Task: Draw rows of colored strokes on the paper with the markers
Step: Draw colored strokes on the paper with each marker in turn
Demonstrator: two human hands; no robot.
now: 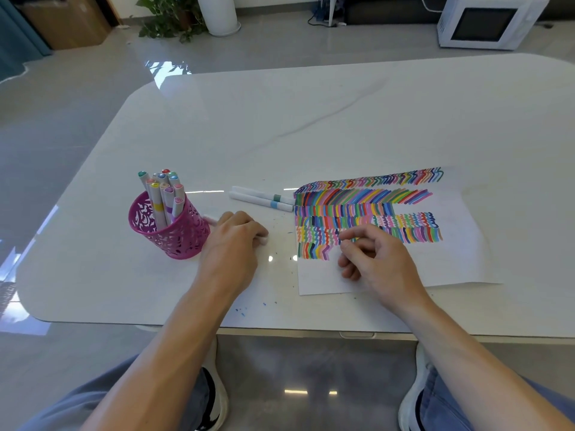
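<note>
The left hand [236, 241] rests on the white table [311, 119], fingers curled over a white marker [263, 241], just right of the pink mesh cup [174, 237] holding more markers [163, 197]. The right hand [376, 259] is over the near left of the paper [451, 262], fingers curled; I cannot tell whether they pinch anything. Two loose pens [261, 199] lie between cup and paper.

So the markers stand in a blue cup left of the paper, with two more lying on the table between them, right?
The cup is pink, not blue; the head view shows it. Markers do stand in it, left of the paper, with two loose markers lying between them.
</note>
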